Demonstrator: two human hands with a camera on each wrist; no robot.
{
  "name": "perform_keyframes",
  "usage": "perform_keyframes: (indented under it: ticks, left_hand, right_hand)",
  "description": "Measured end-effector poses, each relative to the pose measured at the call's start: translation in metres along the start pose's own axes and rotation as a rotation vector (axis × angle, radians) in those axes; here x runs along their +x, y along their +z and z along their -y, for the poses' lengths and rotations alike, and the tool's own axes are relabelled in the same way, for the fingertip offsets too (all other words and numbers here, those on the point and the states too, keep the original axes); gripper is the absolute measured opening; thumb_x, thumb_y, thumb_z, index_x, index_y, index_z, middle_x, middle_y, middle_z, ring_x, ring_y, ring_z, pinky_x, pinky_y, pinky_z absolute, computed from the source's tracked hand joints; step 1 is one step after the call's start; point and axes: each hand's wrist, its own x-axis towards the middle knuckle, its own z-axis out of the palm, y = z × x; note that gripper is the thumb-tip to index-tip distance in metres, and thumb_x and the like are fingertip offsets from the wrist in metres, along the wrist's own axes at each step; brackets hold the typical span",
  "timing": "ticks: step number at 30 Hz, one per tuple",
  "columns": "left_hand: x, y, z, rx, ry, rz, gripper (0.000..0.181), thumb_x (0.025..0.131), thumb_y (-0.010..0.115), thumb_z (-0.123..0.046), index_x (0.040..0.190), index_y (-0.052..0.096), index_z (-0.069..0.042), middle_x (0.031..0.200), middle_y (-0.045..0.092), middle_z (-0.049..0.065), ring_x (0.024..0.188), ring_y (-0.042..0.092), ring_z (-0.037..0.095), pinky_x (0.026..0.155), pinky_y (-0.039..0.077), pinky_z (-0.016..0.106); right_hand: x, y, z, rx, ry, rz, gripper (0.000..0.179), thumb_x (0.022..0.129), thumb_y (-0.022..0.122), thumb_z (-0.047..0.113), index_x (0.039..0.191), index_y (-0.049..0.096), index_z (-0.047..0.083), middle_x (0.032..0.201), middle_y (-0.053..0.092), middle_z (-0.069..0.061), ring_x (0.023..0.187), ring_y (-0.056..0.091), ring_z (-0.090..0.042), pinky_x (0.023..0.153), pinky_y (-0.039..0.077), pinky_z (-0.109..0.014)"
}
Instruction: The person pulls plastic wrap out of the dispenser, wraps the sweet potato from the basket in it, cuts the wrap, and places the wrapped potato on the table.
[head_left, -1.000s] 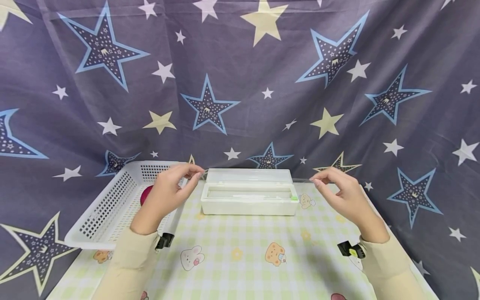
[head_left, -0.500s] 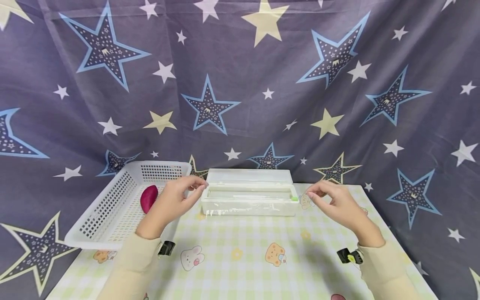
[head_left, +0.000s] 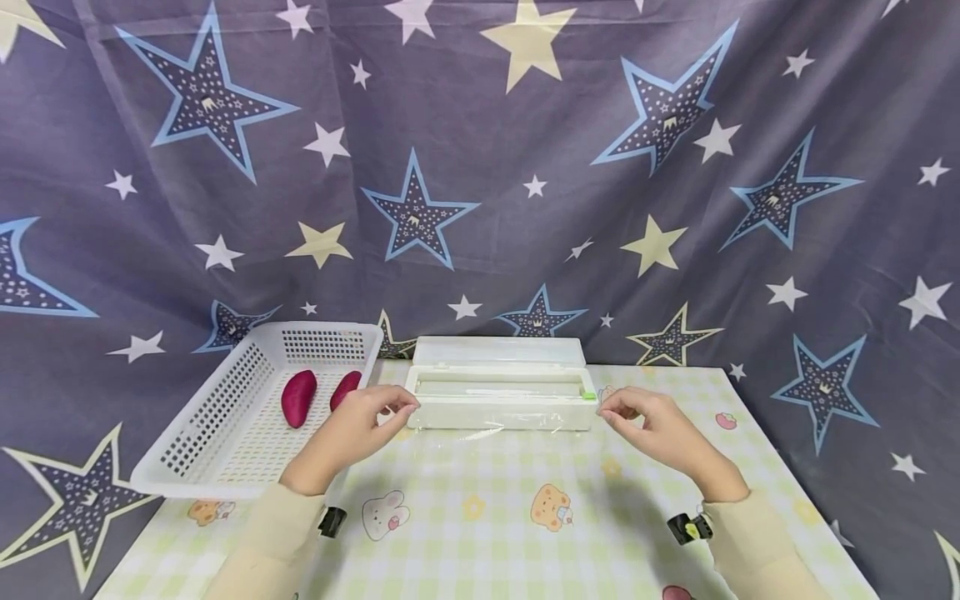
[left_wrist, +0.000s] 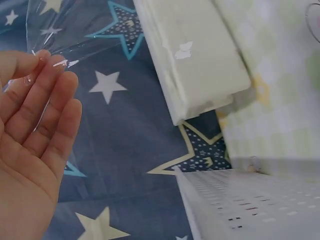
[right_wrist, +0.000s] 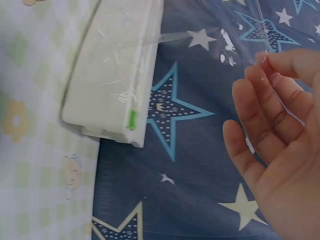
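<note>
A sheet of clear cling film (left_wrist: 75,30) is stretched between my two hands. My left hand (head_left: 360,427) pinches one corner between thumb and index finger, left of the white cling film dispenser (head_left: 498,415). At the dispenser's right end, my right hand (head_left: 660,427) pinches the other corner the same way. In the right wrist view the film (right_wrist: 220,45) gathers in creases toward the fingertips. The dispenser's lid (head_left: 498,352) stands raised at the back, and a green cutter slider (head_left: 588,397) sits at its right end. The film's lower edge is hard to make out.
To the left stands a white perforated basket (head_left: 161,462). Inside lie a dark red sweet potato (head_left: 298,400) and another one (head_left: 346,388), partly hidden by my left hand. A checked cloth (head_left: 472,550) covers the table; a starry curtain (head_left: 480,125) hangs behind.
Both hands have come down and toward me, drawing the film from behind the dispenser to its front. They are slightly closer together. Both sweet potatoes have come into fuller view.
</note>
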Motion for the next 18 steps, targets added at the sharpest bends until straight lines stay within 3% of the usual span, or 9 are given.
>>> perform_keyframes:
  ticks: [7,13,18]
  left_hand:
    - [-0.012,0.007,0.006,-0.018,-0.005,0.035,0.006,0.094,0.070,-0.011,0.096,0.074,-0.015,0.088,0.070,-0.009,0.080,0.063,0.004,0.069,0.057,0.032]
    - [-0.027,0.018,0.011,-0.077,-0.055,0.190,0.013,0.094,0.067,-0.008,0.098,0.075,-0.017,0.088,0.070,-0.012,0.080,0.062,0.001,0.072,0.056,0.032]
    - [-0.041,0.028,0.013,-0.139,-0.087,0.311,0.013,0.094,0.068,-0.007,0.095,0.076,-0.018,0.085,0.069,-0.014,0.079,0.061,-0.001,0.072,0.056,0.032]
  right_hand:
    - [-0.008,0.012,-0.005,0.036,0.057,0.075,0.018,0.092,0.073,0.010,0.092,0.068,0.027,0.083,0.063,0.017,0.075,0.060,-0.004,0.056,0.049,-0.026]
    - [-0.018,0.028,-0.008,0.092,0.099,0.214,0.012,0.092,0.072,0.010,0.089,0.069,0.021,0.080,0.064,0.016,0.073,0.060,-0.004,0.070,0.054,-0.031]
    - [-0.027,0.039,-0.009,0.142,0.170,0.311,0.013,0.088,0.073,0.009,0.085,0.068,0.021,0.074,0.063,0.015,0.069,0.059,-0.004,0.067,0.052,-0.028]
